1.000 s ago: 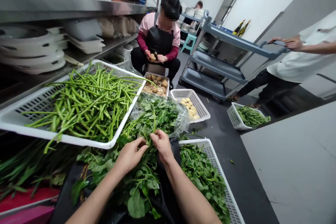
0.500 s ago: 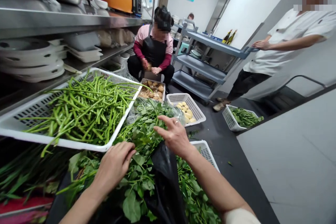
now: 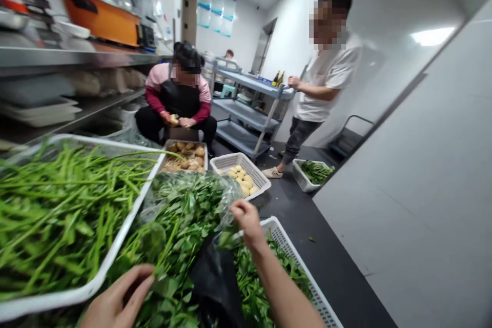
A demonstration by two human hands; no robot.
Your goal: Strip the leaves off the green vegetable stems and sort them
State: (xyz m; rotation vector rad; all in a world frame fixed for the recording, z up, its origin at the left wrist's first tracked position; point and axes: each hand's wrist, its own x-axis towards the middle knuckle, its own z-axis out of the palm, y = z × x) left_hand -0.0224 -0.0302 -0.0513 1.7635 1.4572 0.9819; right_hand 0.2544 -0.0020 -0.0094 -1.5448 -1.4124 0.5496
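My left hand [image 3: 121,297] is low in the head view, at the edge of a heap of leafy greens [image 3: 192,220]. Its thumb and fingers come together in a pinch on a leafy green stem, partly hidden by blur. My right hand [image 3: 249,223] is raised at the heap's right side, fingers closed, with blurred leaves [image 3: 227,240] hanging from it. Below that hand lies black plastic [image 3: 215,271]. To its right stands a white basket [image 3: 294,251] holding more leafy greens [image 3: 261,277]. Clear plastic [image 3: 230,197] surrounds the far part of the heap.
A large white crate [image 3: 126,225] of green stems [image 3: 73,215] fills the left. Beyond are a box of unpeeled potatoes [image 3: 192,156] and a basket [image 3: 261,177] of peeled ones. One person [image 3: 180,92] squats there; another [image 3: 323,77] stands beside a grey cart [image 3: 246,113].
The view has swung right and up. My right hand has gone from spread fingers over the heap to closed, with leaves in it. My left hand sits lower and further left in view.
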